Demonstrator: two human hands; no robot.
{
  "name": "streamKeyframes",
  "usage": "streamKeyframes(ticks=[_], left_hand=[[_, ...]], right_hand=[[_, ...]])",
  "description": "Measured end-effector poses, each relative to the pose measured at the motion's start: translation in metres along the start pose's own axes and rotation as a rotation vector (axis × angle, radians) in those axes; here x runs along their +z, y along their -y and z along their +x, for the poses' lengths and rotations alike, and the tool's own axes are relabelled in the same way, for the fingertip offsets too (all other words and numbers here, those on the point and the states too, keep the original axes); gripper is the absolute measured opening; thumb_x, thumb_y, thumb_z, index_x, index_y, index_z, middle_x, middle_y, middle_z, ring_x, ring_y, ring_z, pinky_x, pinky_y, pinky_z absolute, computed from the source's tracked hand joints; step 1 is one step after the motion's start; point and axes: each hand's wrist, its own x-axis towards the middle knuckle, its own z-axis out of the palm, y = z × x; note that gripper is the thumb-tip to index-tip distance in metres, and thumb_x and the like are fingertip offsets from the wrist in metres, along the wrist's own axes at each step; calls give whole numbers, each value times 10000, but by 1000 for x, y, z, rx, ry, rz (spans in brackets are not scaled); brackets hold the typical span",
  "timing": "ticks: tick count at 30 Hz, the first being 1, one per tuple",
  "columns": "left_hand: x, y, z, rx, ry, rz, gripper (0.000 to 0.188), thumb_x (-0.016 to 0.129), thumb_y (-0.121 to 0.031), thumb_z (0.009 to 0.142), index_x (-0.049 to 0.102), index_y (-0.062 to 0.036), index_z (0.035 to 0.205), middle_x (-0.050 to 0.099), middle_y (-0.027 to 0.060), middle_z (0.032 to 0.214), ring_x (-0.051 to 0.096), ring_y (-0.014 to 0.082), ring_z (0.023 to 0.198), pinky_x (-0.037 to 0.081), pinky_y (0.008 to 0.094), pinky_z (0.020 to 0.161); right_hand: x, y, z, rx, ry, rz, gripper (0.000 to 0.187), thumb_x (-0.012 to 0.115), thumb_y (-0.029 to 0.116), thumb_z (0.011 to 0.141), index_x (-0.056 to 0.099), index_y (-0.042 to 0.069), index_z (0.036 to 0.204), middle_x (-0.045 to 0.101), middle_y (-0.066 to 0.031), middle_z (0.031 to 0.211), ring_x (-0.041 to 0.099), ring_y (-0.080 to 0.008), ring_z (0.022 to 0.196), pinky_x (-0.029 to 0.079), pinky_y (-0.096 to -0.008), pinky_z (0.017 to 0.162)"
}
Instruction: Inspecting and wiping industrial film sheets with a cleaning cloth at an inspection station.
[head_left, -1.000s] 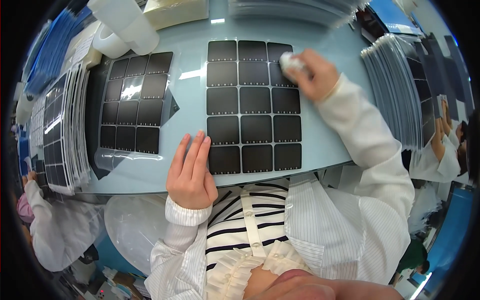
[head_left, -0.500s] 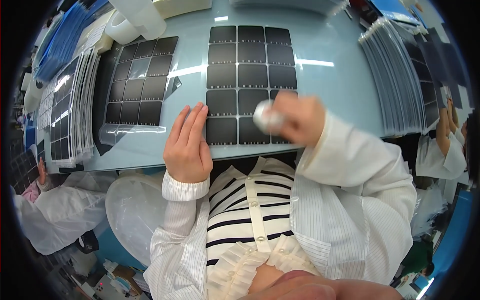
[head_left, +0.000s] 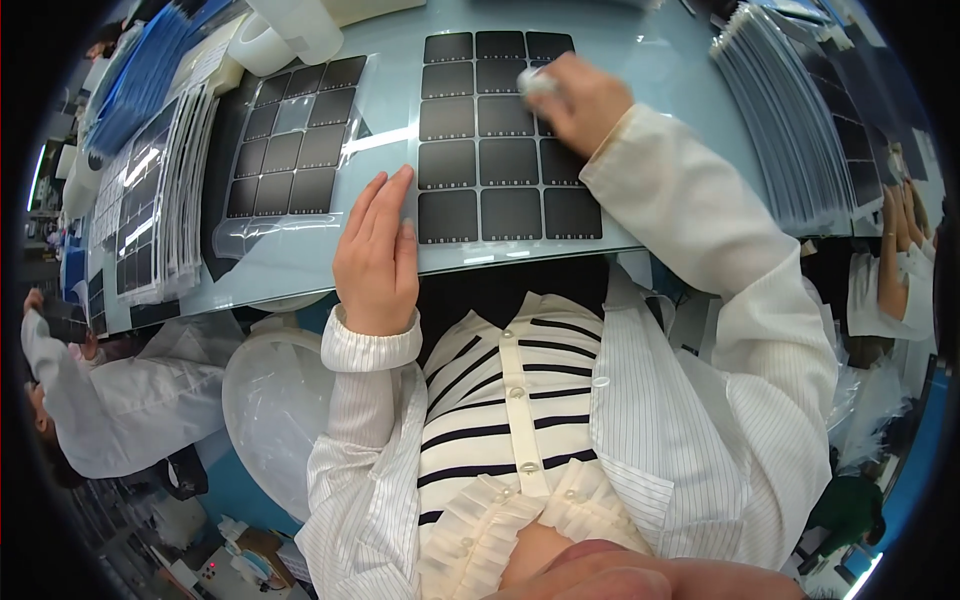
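A clear sheet carrying dark square panels in rows (head_left: 511, 214) lies flat on the glass-like table, reaching close to its near edge. Fingers stretched out, my left hand (head_left: 377, 268) rests at the sheet's left edge. My right hand (head_left: 590, 105) is closed around a small white wad (head_left: 534, 82), which looks like a bunched wipe. It is over the right side of the sheet, near the far rows. Motion blurs the wad, and my fingers hide part of it.
Another dark-panelled sheet (head_left: 285, 152) lies to the left, beside a stack of similar sheets (head_left: 165, 225). White rolls (head_left: 265, 45) stand at the far left. A tall stack of sleeved sheets (head_left: 785, 140) is on the right. Co-workers sit at both sides.
My right hand has moved away from me with the white wad, from the near rows to the far rows. My left hand stays at the left edge. The whole view has shifted slightly.
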Motion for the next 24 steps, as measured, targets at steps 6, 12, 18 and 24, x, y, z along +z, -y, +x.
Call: streamKeyframes(ticks=[6, 12, 18, 24], left_hand=[[-2, 2, -5, -45, 7, -50, 473, 492, -13, 807, 529, -70, 1275, 580, 125, 1229, 504, 312, 1192, 420, 393, 964], [-4, 10, -3, -125, 26, -333, 447, 480, -26, 840, 516, -35, 1286, 566, 142, 1251, 485, 283, 1224, 380, 365, 1007], [-27, 12, 6, -387, -15, -874, 378, 410, -59, 914, 519, 16, 1268, 566, 129, 1259, 495, 234, 1215, 376, 342, 1013], [-54, 8, 2, -404, -266, -884, 336, 444, -65, 909, 559, 0, 1219, 598, 129, 1209, 581, 230, 1082, 442, 319, 922]], right_hand=[[17, 46, 1, -127, 174, 49, 206, 686, 247, 791, 619, 74, 880, 601, -110, 803, 624, -323, 718, 507, -391, 648], [21, 39, -2, -123, 74, 113, 218, 694, 210, 773, 624, 56, 911, 614, -120, 841, 628, -325, 742, 504, -401, 678], [28, 42, 16, -48, 187, -67, 239, 667, 291, 789, 616, 98, 920, 625, -102, 881, 626, -319, 813, 507, -413, 700], [58, 87, 6, -126, 229, 146, 249, 658, 267, 781, 616, 68, 925, 626, -128, 913, 623, -349, 833, 504, -432, 728]])
